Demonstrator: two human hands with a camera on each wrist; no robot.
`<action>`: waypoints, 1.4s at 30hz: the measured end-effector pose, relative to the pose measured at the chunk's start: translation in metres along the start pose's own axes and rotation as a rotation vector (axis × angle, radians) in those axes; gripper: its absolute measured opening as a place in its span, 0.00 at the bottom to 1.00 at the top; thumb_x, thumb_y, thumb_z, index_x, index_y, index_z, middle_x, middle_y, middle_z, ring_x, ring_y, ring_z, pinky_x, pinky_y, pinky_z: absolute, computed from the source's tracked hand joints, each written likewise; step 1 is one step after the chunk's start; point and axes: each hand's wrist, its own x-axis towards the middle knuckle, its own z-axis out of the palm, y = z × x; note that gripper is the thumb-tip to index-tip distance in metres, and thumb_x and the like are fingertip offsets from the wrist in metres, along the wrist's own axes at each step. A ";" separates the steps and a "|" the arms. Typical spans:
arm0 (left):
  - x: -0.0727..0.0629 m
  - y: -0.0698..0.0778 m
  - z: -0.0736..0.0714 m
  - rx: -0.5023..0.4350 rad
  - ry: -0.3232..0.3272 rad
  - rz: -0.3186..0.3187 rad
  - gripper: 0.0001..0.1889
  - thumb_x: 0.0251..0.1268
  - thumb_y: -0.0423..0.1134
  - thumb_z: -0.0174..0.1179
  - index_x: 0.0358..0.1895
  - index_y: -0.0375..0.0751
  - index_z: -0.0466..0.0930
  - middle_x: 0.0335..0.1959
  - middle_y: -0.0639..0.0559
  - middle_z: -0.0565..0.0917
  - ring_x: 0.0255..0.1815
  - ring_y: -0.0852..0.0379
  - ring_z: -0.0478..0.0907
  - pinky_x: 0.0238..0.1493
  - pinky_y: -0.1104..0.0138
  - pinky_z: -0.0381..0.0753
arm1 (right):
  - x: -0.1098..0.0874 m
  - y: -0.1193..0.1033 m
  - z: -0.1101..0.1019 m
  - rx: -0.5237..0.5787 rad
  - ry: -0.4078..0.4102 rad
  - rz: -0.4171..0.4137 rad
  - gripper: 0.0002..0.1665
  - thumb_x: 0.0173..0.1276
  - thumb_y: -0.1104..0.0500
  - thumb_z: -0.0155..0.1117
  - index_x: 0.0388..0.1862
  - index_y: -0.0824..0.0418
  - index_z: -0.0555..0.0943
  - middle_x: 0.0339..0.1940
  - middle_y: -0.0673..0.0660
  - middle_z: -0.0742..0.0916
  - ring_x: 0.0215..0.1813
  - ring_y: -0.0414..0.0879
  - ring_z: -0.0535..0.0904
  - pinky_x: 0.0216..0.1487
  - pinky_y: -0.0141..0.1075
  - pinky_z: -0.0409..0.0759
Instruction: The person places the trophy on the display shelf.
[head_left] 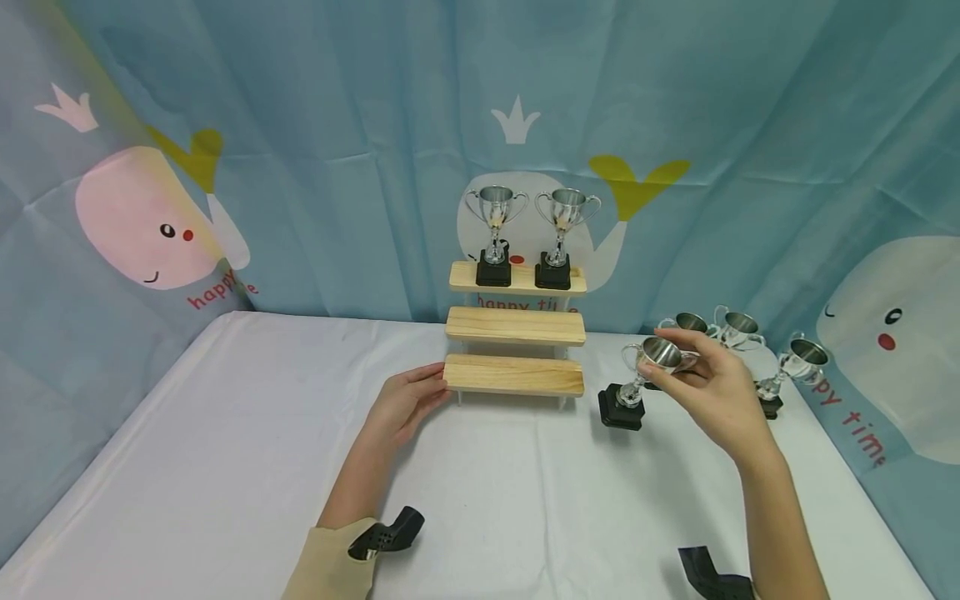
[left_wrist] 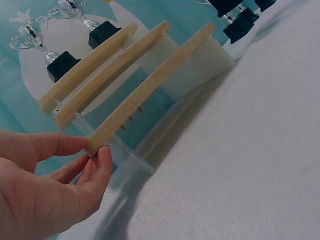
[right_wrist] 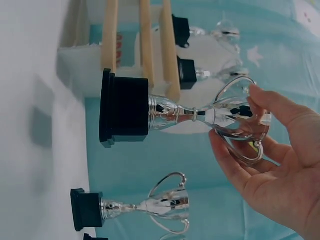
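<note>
My right hand (head_left: 716, 392) grips a silver trophy cup (right_wrist: 237, 117) by its bowl, its black base (head_left: 621, 407) held tilted over the table to the right of a three-step wooden stand (head_left: 514, 375). With my left hand (head_left: 405, 404) I pinch the left end of the lowest step, thumb and fingers on the board (left_wrist: 145, 92) in the left wrist view. On the top step stand two trophies, one at the left (head_left: 495, 233) and one at the right (head_left: 561, 237), both upright. The middle and lowest steps carry nothing.
Several more trophies stand at the right rear of the table, one (head_left: 795, 371) near its right edge, another (head_left: 738, 329) further back. A blue printed curtain (head_left: 337, 208) hangs behind and beside the white-covered table (head_left: 225, 467).
</note>
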 end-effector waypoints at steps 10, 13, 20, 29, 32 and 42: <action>-0.001 0.002 0.001 0.003 0.011 -0.001 0.24 0.79 0.22 0.52 0.75 0.21 0.67 0.74 0.28 0.70 0.62 0.49 0.79 0.58 0.70 0.86 | -0.001 -0.008 0.005 0.040 -0.025 -0.019 0.33 0.72 0.62 0.75 0.73 0.66 0.75 0.60 0.69 0.82 0.45 0.23 0.81 0.45 0.19 0.85; 0.000 0.001 0.001 0.005 0.007 0.002 0.24 0.79 0.22 0.52 0.75 0.21 0.66 0.74 0.27 0.70 0.64 0.47 0.78 0.59 0.70 0.86 | -0.001 -0.012 0.006 0.048 -0.029 -0.034 0.33 0.71 0.63 0.75 0.72 0.67 0.75 0.59 0.70 0.82 0.44 0.24 0.82 0.45 0.20 0.85; 0.002 0.000 0.001 0.000 0.017 -0.005 0.24 0.79 0.22 0.52 0.75 0.22 0.67 0.74 0.29 0.71 0.66 0.46 0.77 0.58 0.70 0.87 | 0.004 -0.019 0.006 0.037 -0.025 -0.052 0.33 0.72 0.62 0.75 0.73 0.66 0.75 0.60 0.68 0.81 0.45 0.24 0.82 0.43 0.21 0.86; 0.000 0.000 0.002 -0.007 0.024 -0.007 0.25 0.78 0.22 0.54 0.74 0.22 0.68 0.73 0.27 0.71 0.62 0.48 0.79 0.57 0.70 0.87 | 0.012 -0.030 0.012 0.073 -0.026 -0.091 0.31 0.72 0.62 0.74 0.71 0.66 0.77 0.59 0.67 0.82 0.45 0.26 0.83 0.41 0.22 0.86; 0.000 0.000 0.002 -0.014 0.018 -0.002 0.25 0.78 0.22 0.54 0.74 0.21 0.67 0.74 0.27 0.71 0.62 0.48 0.79 0.57 0.71 0.87 | 0.015 -0.031 0.015 0.061 -0.023 -0.101 0.31 0.72 0.63 0.74 0.71 0.67 0.77 0.57 0.67 0.83 0.43 0.27 0.83 0.37 0.24 0.85; 0.000 0.000 0.002 -0.003 0.023 0.003 0.25 0.78 0.22 0.53 0.75 0.21 0.67 0.74 0.27 0.70 0.64 0.48 0.78 0.56 0.71 0.87 | 0.025 -0.036 0.020 0.092 -0.053 -0.077 0.33 0.72 0.61 0.75 0.72 0.65 0.76 0.62 0.68 0.83 0.48 0.31 0.84 0.48 0.20 0.84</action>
